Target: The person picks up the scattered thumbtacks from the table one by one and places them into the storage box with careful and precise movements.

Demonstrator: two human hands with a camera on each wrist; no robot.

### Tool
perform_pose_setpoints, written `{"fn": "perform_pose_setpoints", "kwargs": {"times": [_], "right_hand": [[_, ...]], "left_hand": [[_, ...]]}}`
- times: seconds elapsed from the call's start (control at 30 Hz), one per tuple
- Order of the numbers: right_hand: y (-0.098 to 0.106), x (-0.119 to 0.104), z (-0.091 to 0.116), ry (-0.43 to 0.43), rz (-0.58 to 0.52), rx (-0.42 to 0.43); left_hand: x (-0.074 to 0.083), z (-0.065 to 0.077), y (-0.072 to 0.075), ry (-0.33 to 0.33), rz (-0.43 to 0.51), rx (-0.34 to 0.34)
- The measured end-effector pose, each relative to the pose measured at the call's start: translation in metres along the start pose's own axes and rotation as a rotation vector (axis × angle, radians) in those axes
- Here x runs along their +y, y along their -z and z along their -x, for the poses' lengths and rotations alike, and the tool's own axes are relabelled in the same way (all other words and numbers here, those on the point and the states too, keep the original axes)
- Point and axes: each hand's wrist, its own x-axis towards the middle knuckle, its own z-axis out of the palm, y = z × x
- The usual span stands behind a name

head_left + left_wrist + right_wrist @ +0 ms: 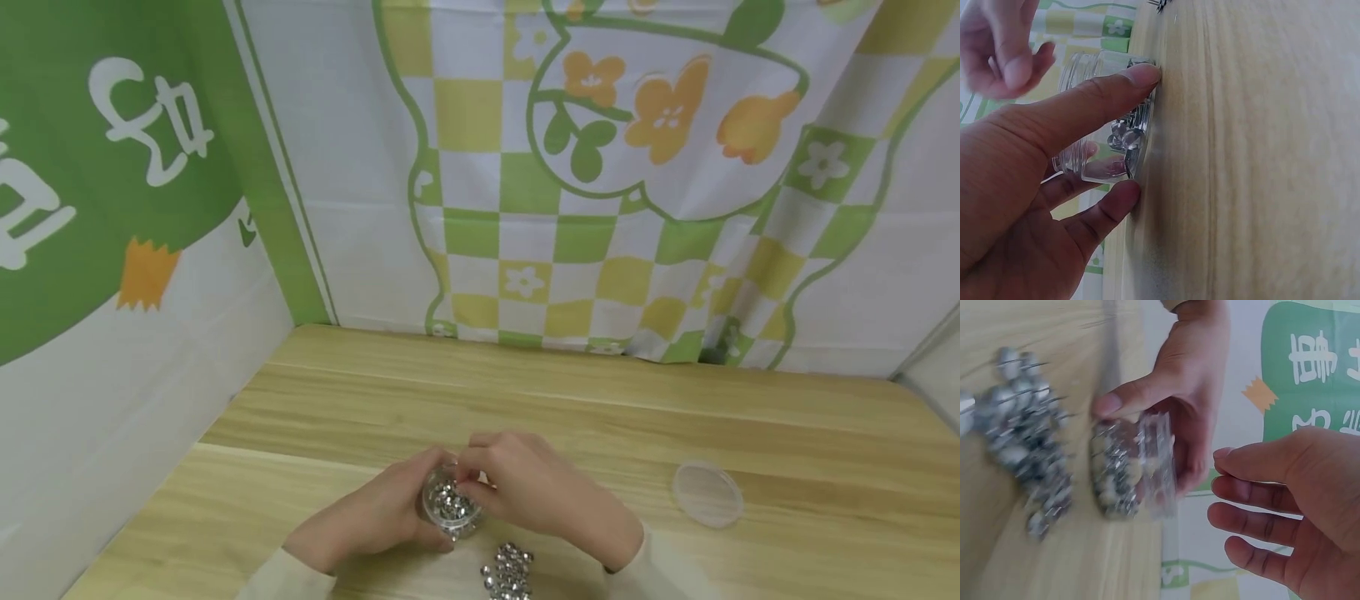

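Observation:
A small clear jar (452, 523) stands upright on the wooden table with silver thumbtacks (1113, 469) inside. My left hand (382, 508) grips it round the side; in the left wrist view the thumb lies along one wall and the fingers are on the opposite side. My right hand (517, 479) hovers at the jar's mouth, fingers bent. In the right wrist view its thumb and index fingertips (1229, 487) are slightly apart, and I see nothing between them. A loose pile of thumbtacks (512, 571), points showing in the right wrist view, lies on the table near the jar.
A round translucent lid (707, 493) lies flat on the table (600, 400) to the right of my right hand. Printed cloth (480, 208) hangs along the table's back edge, and a green and white cloth (127, 275) hangs at the left.

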Motion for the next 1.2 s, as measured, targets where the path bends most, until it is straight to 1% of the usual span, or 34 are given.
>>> {"fn": "perform_pose_setpoints", "kwargs": {"times": [0.13, 0.27, 0.37, 0.53, 0.67, 0.8, 0.97, 1.03, 1.2], "right_hand": [[0.005, 0.006, 0.023, -0.009, 0.028, -0.001], [0.007, 0.013, 0.040, -0.012, 0.036, 0.031], [0.006, 0.015, 0.043, -0.027, 0.025, 0.033], [0.009, 0.013, 0.041, -0.045, 0.010, 0.001], [0.013, 0.012, 0.043, -0.024, 0.030, -0.038], [0.016, 0.012, 0.045, -0.018, 0.019, -0.112], [0.015, 0.013, 0.048, -0.072, -0.005, -0.245], [0.012, 0.013, 0.050, -0.098, -0.014, -0.281], [0.003, 0.014, 0.053, -0.134, -0.044, -0.318]], "left_hand": [[0.000, -0.001, -0.001, 0.007, 0.007, 0.005], [0.001, 0.000, 0.000, 0.020, 0.011, 0.009], [0.000, 0.001, 0.001, 0.017, 0.006, 0.013], [-0.002, 0.002, 0.002, 0.008, -0.017, 0.019], [-0.003, 0.003, 0.001, 0.018, -0.014, 0.023], [-0.003, 0.003, 0.000, 0.017, -0.008, 0.022], [-0.002, 0.003, -0.001, -0.005, -0.018, 0.026], [-0.002, 0.003, -0.001, -0.001, -0.018, 0.024], [-0.001, 0.000, -0.003, 0.007, -0.002, 0.026]]}}
